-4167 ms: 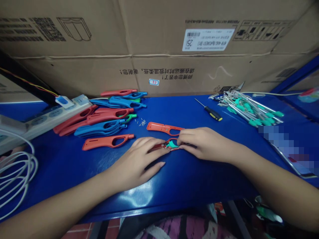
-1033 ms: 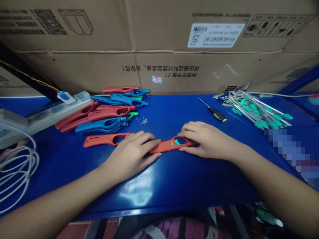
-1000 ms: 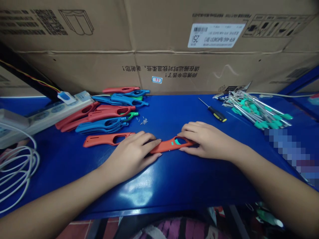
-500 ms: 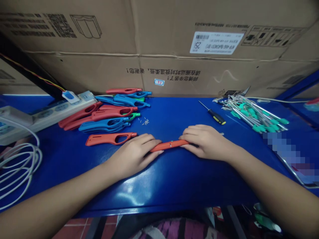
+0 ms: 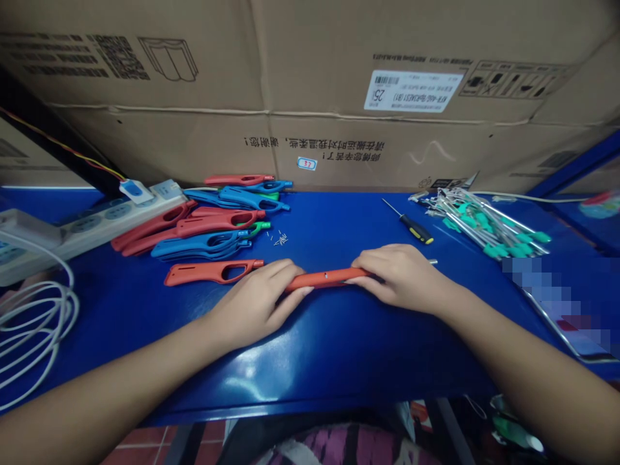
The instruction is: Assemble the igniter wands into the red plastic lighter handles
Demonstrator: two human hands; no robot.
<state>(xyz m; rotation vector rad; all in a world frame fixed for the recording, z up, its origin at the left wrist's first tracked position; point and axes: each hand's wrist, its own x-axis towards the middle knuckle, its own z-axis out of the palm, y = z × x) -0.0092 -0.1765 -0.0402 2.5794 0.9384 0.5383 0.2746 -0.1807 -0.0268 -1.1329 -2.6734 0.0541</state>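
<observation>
My left hand [image 5: 264,294] and my right hand [image 5: 400,278] grip the two ends of an orange long-nosed lighter [image 5: 327,278], held level over the table. Its narrow edge faces me and a small mark shows near the middle. Past my right hand pokes the tip of a metal tube [image 5: 433,261], probably the lighter's nozzle. Fingers cover both ends of the body. Just left of my left hand lies another orange lighter handle [image 5: 194,274]. Behind it are piled red handles [image 5: 213,223] and blue handles [image 5: 194,247].
Small screws [image 5: 281,239] lie beyond my hands, with a screwdriver [image 5: 416,229] farther right. Metal tubes with green parts [image 5: 484,223] are heaped at right, near a blurred phone [image 5: 557,316]. A power strip [image 5: 97,219] and coiled white cable [image 5: 39,329] occupy the left. Cardboard [image 5: 314,77] stands behind.
The lighter has turned slightly in my hands; the green bit on its top edge no longer shows. More of the metal tube shows beyond my right hand. The view has shifted a little.
</observation>
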